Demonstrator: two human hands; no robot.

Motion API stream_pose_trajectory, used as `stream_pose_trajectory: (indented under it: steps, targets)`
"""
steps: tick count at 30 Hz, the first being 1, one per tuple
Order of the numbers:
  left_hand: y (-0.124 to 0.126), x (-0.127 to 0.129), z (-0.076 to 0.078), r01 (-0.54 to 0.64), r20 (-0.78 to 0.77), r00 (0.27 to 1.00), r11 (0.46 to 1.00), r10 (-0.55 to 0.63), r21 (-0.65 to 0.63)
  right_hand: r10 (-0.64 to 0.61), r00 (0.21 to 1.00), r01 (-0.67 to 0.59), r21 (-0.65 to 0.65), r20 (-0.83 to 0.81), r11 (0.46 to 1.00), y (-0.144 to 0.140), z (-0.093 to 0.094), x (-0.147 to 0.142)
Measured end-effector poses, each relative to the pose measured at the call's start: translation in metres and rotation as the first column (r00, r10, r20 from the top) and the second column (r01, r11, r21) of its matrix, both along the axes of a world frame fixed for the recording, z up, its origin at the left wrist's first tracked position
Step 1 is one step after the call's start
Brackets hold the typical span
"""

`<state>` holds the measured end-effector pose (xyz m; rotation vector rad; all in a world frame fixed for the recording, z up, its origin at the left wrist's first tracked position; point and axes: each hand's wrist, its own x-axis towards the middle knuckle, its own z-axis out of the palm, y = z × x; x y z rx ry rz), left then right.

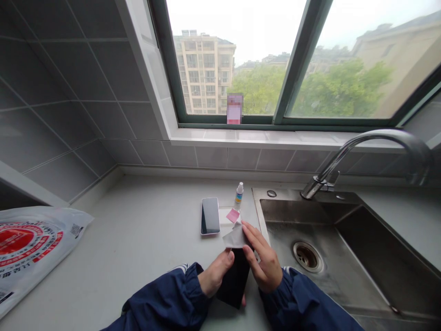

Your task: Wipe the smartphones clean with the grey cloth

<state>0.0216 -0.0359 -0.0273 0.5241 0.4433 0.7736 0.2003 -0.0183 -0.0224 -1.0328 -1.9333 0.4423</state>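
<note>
My left hand [218,272] grips a flat black rectangular thing [234,280], phone-like in shape, with the thumb on its face and fingertips showing at its far edge. Over its upper end lies a thin white wipe [237,237]. My right hand [262,258] pinches the wipe against the black thing, its fingers close together. Just beyond the wipe is a small pink square [233,215]. A phone [210,216] with a dark screen lies flat to the left. Behind the pink square a small white bottle [239,193] with a coloured label stands upright.
A steel sink [344,294] with a drain [308,256] is set into the white counter [144,257] on the right, under a curved chrome tap [347,149]. At the far left lies a printed plastic bag [44,243]. A window ledge [206,136] runs along the back.
</note>
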Motion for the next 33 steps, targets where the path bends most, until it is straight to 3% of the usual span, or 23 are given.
stream_pose_trajectory:
  steps: [3,7,11,13,16,19,24,28,33]
  targets:
    - [0.000,0.002,0.012,0.100,-0.071,0.993,0.990,-0.093,0.101,-0.046,0.984,0.030,-0.095,-0.175,0.995,0.004,-0.001,0.004]
    - [0.002,0.002,0.021,0.162,-0.032,0.987,0.984,-0.160,0.074,-0.150,0.934,0.078,-0.225,-0.323,0.971,0.009,-0.003,0.009]
    - [0.008,0.000,0.006,0.267,0.074,0.961,0.964,-0.266,0.009,-0.263,0.884,0.116,-0.363,-0.386,0.924,0.015,-0.004,0.012]
    - [0.013,-0.001,-0.006,0.379,0.132,0.917,0.925,-0.377,0.012,-0.314,0.857,0.123,-0.431,-0.407,0.894,0.017,-0.004,0.013]
    - [0.018,-0.003,-0.018,0.413,0.191,0.897,0.910,-0.398,-0.040,-0.361,0.830,0.110,-0.509,-0.426,0.854,0.021,-0.002,0.014]
    - [0.019,-0.005,-0.021,0.404,0.205,0.900,0.913,-0.386,-0.057,-0.367,0.822,0.068,-0.564,-0.436,0.823,0.022,-0.001,0.014]
    - [0.015,-0.003,-0.017,0.467,0.086,0.881,0.884,-0.464,-0.017,-0.336,0.840,0.001,-0.619,-0.426,0.786,0.021,0.003,0.014]
    - [0.010,0.003,-0.010,0.355,0.027,0.935,0.935,-0.355,-0.002,-0.316,0.854,-0.017,-0.631,-0.412,0.776,0.019,0.006,0.013]
    - [0.006,0.004,0.006,0.207,-0.178,0.966,0.972,-0.186,0.112,-0.265,0.872,-0.036,-0.594,-0.412,0.803,0.017,0.009,0.011]
